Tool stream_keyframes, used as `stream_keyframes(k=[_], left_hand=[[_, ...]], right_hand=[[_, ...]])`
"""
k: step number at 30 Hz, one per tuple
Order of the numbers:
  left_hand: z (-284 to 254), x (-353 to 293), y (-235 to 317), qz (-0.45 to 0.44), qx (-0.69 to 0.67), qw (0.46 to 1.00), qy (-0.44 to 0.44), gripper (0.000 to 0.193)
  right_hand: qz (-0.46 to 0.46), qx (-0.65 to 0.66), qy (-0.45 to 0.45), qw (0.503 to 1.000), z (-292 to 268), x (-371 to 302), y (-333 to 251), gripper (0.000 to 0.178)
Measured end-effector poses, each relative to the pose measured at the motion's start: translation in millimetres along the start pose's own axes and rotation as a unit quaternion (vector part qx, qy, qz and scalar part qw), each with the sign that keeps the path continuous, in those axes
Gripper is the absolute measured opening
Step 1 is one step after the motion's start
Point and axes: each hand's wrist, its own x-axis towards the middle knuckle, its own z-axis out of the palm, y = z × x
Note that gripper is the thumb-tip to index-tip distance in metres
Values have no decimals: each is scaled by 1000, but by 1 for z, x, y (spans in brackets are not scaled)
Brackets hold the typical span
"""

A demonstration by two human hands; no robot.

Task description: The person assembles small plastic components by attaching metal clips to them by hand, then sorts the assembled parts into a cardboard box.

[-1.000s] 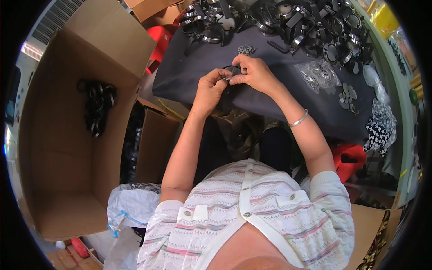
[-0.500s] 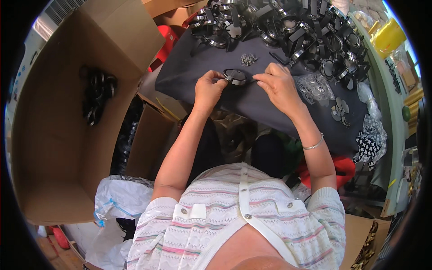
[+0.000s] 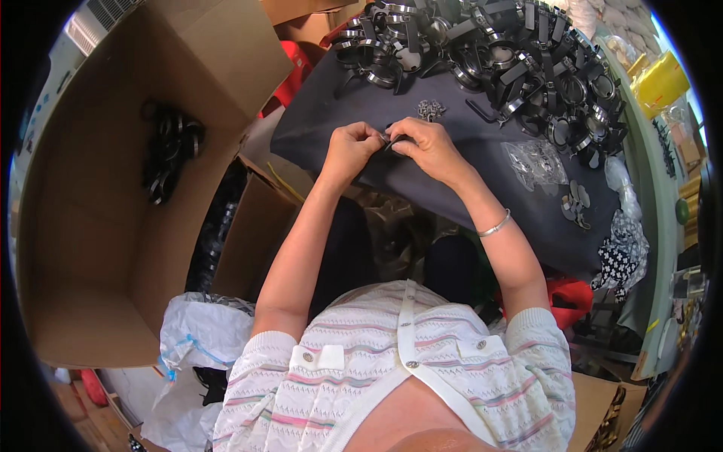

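**Left hand (image 3: pixel 352 149) and right hand (image 3: pixel 429 148) pinch a small dark piece (image 3: pixel 395 142) over a cloth-topped table (image 3: pixel 324 113).**

Seen from above, a person in a white knit top (image 3: pixel 361 354) with coloured stripes sits at a table covered in dark grey cloth. Both forearms reach forward and the fingertips nearly meet above the table's near part. The left thumb and forefinger are closed on the left end of the piece, where a little metal glints. The right thumb and fingers grip its dark, strap-like part, which slants between the hands. The fingers cover much of it, so its full shape cannot be told. A silver bracelet (image 3: pixel 495 224) circles the right forearm.

Just beyond the hands lies a small heap of metal bits (image 3: pixel 431 111). Behind that, across the far side of the table, spreads a large tangled pile of watches (image 3: pixel 520 64) with black straps and round, silver-rimmed cases. To the right of the hands are a clear bag (image 3: pixel 535 164) and, just beside it, a few flat grey discs (image 3: pixel 577 197). Near the table's right edge hangs a black-and-white patterned cloth (image 3: pixel 619 260).

On the left, a big open cardboard box (image 3: pixel 83 264) holds a bunch of black, shiny-rimmed items (image 3: pixel 172 151). Below it sits a crumpled white plastic bag (image 3: pixel 203 328).
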Motion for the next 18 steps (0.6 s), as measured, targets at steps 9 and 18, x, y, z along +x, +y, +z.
stream_keyframes(k=[9, 18], left_hand=[[-4, -19, -14, 223, 213, 951, 26, 24], [11, -17, -20, 262, 279, 918, 105, 16]], right_hand=[[-70, -144, -45, 986, 5, 8, 4, 16], [38, -55, -190, 979, -13, 45, 5, 15]])
